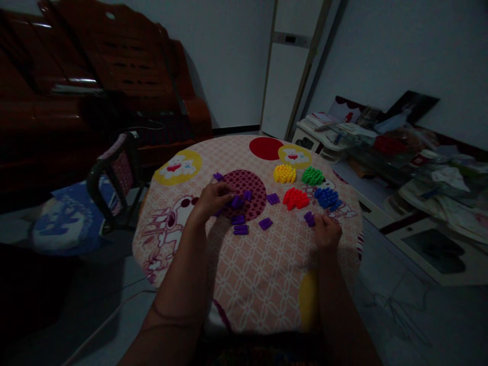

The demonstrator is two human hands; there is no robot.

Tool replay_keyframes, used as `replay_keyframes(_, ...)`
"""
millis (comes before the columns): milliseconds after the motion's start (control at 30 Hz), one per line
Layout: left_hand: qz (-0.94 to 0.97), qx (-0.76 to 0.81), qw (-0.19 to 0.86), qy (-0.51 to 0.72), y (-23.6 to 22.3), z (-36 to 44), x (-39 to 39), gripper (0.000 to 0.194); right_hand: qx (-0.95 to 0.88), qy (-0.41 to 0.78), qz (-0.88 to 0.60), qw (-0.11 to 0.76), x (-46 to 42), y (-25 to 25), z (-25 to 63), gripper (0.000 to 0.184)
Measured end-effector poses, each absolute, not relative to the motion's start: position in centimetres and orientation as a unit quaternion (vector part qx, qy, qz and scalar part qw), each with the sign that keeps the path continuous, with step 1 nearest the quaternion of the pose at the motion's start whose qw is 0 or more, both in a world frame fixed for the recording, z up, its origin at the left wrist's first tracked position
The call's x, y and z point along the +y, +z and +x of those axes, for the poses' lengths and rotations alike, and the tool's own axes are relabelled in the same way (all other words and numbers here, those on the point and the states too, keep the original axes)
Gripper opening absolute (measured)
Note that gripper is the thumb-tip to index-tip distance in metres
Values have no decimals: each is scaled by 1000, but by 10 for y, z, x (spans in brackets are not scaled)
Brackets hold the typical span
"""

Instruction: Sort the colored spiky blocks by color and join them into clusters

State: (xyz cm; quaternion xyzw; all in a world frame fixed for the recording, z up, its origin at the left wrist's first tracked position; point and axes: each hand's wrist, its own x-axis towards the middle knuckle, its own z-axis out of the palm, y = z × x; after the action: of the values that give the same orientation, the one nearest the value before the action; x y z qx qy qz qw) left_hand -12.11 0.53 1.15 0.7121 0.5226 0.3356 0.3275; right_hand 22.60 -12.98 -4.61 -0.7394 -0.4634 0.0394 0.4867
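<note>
My left hand (214,200) reaches over the dark red circle printed on the tablecloth, its fingers closed on a small purple ribbed plastic piece (237,202). Around it lie other purple pieces (240,230), singly and in small clusters, with one more (217,176) beyond the hand. On the right, my right hand (327,231) is curled, with a purple piece (309,219) at its fingertips. Just past that hand sits a cluster of blue pieces (327,198). Red pieces (296,198), yellow pieces (284,174) and green pieces (312,176) are grouped beside it.
A patterned pink cloth (263,284) covers the round table. To the left stand a folding chair (118,178) and a carved wooden sofa (125,66). A low cabinet (415,244) heaped with papers and bags is at the right. A tall white unit (287,81) stands behind.
</note>
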Motion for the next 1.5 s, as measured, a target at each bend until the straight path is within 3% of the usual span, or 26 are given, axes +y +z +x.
replay_keyframes(167,749,471,370,283,3,-71,-7,19,-464,0,-745,480,-132,-46,226,50)
replay_keyframes(300,735,401,444,318,-1,-35,-21,19,-447,-116,-726,510,-138,-33,211,46)
replay_keyframes(367,726,374,466,340,0,-24,-28,21,-468,-113,-701,525,-142,-25,196,42)
replay_keyframes(633,745,295,471,370,-2,-2,-44,24,-542,270,-569,556,-141,-13,147,34)
replay_keyframes(800,742,271,493,364,-6,5,-47,24,-464,322,-570,598,-140,-14,150,29)
replay_keyframes(900,736,278,494,371,-5,2,-46,25,-447,267,-586,622,-144,-11,162,25)
replay_keyframes(1000,710,306,500,390,-5,-5,-42,27,-417,127,-629,644,-151,-8,184,22)
replay_keyframes(1167,692,329,503,400,-7,-11,-39,26,-417,-112,-710,557,-158,-14,222,17)
replay_keyframes(1333,699,321,514,380,-5,-8,-42,25,-471,-160,-720,483,-154,-30,231,14)
replay_keyframes(1500,689,319,524,386,-10,-7,-40,24,-506,-149,-713,462,-151,-35,225,14)
